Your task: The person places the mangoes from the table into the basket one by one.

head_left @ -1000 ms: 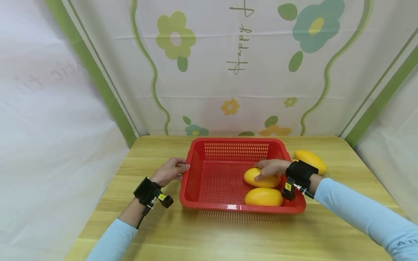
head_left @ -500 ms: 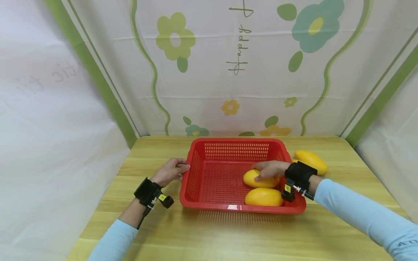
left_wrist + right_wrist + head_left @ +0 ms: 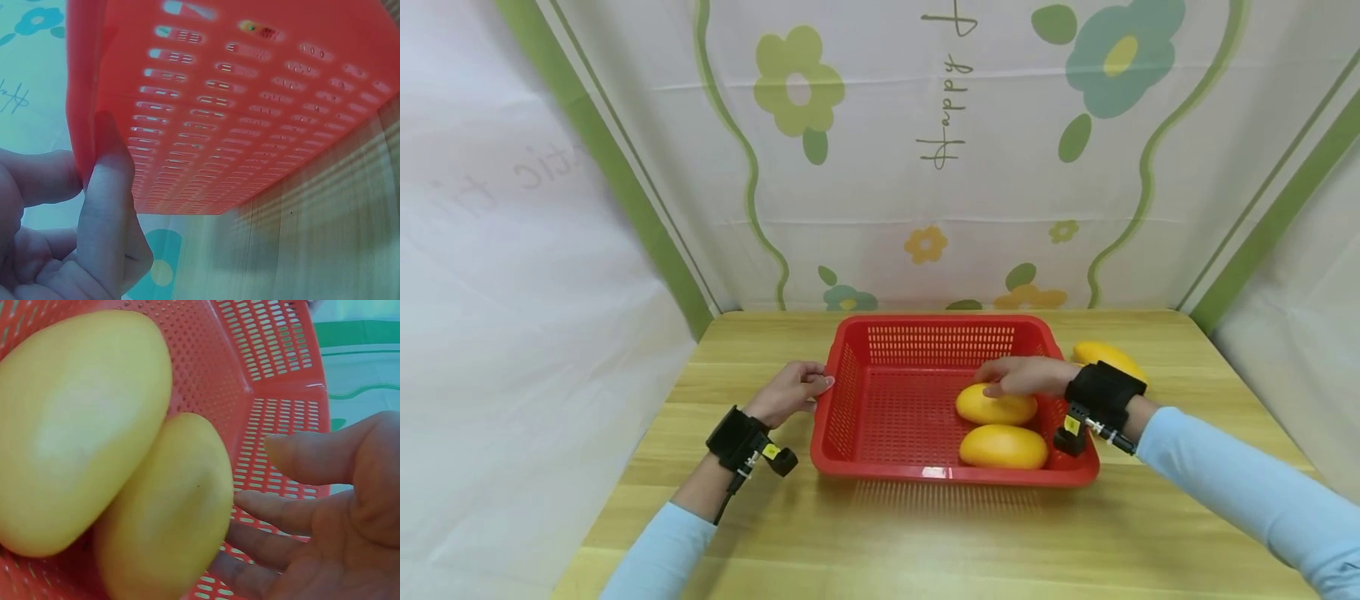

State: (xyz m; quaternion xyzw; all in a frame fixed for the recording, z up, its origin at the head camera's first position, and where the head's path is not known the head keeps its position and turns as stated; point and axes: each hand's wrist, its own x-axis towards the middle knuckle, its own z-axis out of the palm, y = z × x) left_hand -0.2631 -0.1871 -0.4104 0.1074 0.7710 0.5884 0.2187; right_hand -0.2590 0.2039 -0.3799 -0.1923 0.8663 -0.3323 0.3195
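Note:
A red plastic basket [image 3: 880,472] with slotted walls stands on the table. My left hand [image 3: 790,392] pinches its left rim [image 3: 84,125] between thumb and finger. Two yellow mangoes lie side by side in the basket's right part: a nearer mango [image 3: 1003,447] and a farther mango [image 3: 996,408]. Over the farther one is my right hand [image 3: 1022,377], its fingers loosely spread. In the right wrist view the thumb stands away from that mango [image 3: 172,519], while the other fingertips are right at its side and partly hidden behind it.
Outside the basket, to its right, another yellow mango [image 3: 1108,358] rests on the wooden table [image 3: 760,533], partly hidden by the right wrist strap [image 3: 1105,396]. A white cloth [image 3: 865,183] with printed flowers hangs behind the table.
My right hand has loosened from the farther mango and drawn slightly up and back, leaving more of it showing. The left hand keeps its hold on the rim.

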